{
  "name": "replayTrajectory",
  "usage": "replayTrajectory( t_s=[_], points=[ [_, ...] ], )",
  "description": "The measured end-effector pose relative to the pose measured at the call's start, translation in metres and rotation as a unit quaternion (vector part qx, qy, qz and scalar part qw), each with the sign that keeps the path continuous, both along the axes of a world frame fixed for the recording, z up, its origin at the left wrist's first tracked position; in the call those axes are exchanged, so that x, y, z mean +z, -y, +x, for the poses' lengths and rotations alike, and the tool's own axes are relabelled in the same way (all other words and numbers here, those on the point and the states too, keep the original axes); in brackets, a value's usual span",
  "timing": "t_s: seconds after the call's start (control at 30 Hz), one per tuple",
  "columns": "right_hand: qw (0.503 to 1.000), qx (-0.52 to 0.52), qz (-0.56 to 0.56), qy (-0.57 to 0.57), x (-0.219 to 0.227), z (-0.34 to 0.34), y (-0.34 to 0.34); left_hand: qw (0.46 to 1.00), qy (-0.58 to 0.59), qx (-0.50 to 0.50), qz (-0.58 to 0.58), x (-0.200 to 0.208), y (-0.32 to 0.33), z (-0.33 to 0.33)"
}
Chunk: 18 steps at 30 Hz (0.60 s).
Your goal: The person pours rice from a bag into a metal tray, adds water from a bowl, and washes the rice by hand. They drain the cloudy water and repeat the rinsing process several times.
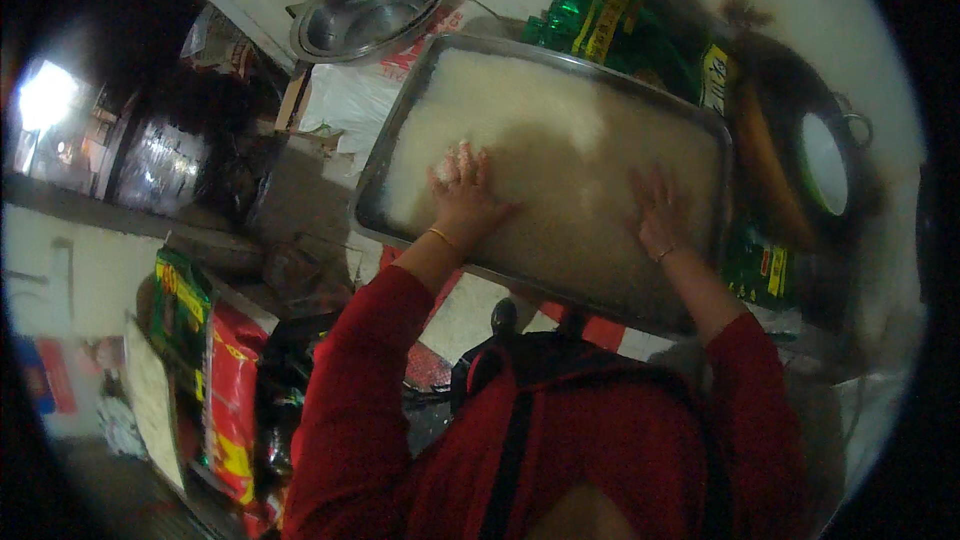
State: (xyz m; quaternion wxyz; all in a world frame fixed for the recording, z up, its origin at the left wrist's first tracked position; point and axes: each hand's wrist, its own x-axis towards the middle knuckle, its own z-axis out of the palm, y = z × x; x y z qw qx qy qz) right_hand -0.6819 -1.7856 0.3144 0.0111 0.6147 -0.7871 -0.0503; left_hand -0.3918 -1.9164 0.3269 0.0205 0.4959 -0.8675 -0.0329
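Pale and fine-textured, the granular layer (540, 135) lies inside the shallow rectangular metal tray (372, 188), directly beneath the fingers I watch from afar. I have the left hand (467, 198) over the tray's left half, fingers spread wide and gripping nothing, whitish bits clinging to the tips. My right hand (658, 218), nearer the tray's right side, also has its fingers fanned apart around nothing; in the dim light I cannot tell how firmly it presses the surface. Beyond the tray's far left corner sits a round, shiny steel basin (375, 15); along its far edge slumps a glossy green plastic bag (600, 25).
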Motion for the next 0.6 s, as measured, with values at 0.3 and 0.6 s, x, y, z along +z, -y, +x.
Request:
replayTrajectory(
  t_s=[0.3,0.6],
  points=[
    [0.999,-0.021,0.023,-0.030,-0.011,-0.008,-0.001,0.990,-0.035,0.025,0.131,-0.005,0.022,0.019],
    [0.997,0.039,-0.058,0.023,-0.003,0.001,0.014,0.997,0.067,-0.022,0.043,0.027,0.023,-0.044]
  ],
)
